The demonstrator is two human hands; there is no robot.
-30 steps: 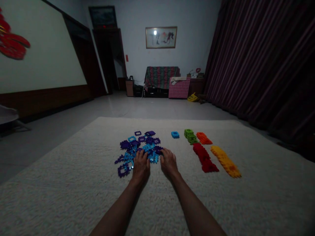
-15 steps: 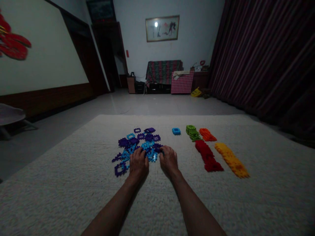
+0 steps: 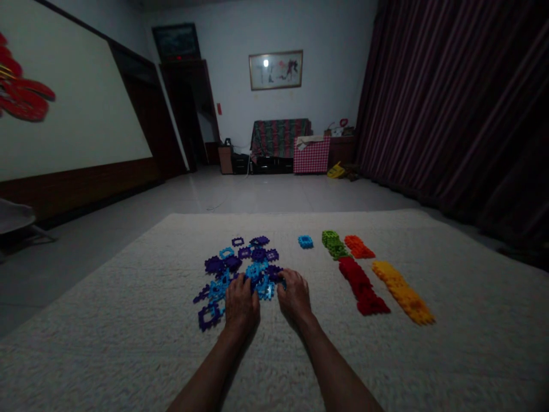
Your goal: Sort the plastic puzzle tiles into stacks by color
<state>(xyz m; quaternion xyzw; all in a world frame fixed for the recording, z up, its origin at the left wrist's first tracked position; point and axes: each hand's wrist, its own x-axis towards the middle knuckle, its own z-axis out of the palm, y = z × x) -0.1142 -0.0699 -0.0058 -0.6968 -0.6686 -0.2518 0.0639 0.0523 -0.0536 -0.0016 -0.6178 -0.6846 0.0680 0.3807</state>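
Observation:
A loose pile of purple and light blue notched plastic building tiles (image 3: 258, 269) lies on the pale textured cover. My left hand (image 3: 241, 302) rests palm down at the pile's near side, its fingers slightly apart over the tiles; the fingertips are partly hidden. At the pile's right edge is my right hand (image 3: 294, 293), thumb and forefinger bent together at a dark blue tile (image 3: 282, 280), mostly hidden by the fingers. A purple tile with a square opening (image 3: 209, 316) lies left of my left hand.
Sorted by colour on the right are a small light blue stack (image 3: 305, 241) and rows of green (image 3: 335, 245), orange (image 3: 359, 246), red (image 3: 362, 287) and yellow tiles (image 3: 402, 292). Beyond the cover's far edge (image 3: 274, 214) are tiled floor and cloth-draped furniture (image 3: 281, 139).
The camera has tilted up a little, so the whole scene sits lower in the picture. Both hands stay at nearly the same places by the pile.

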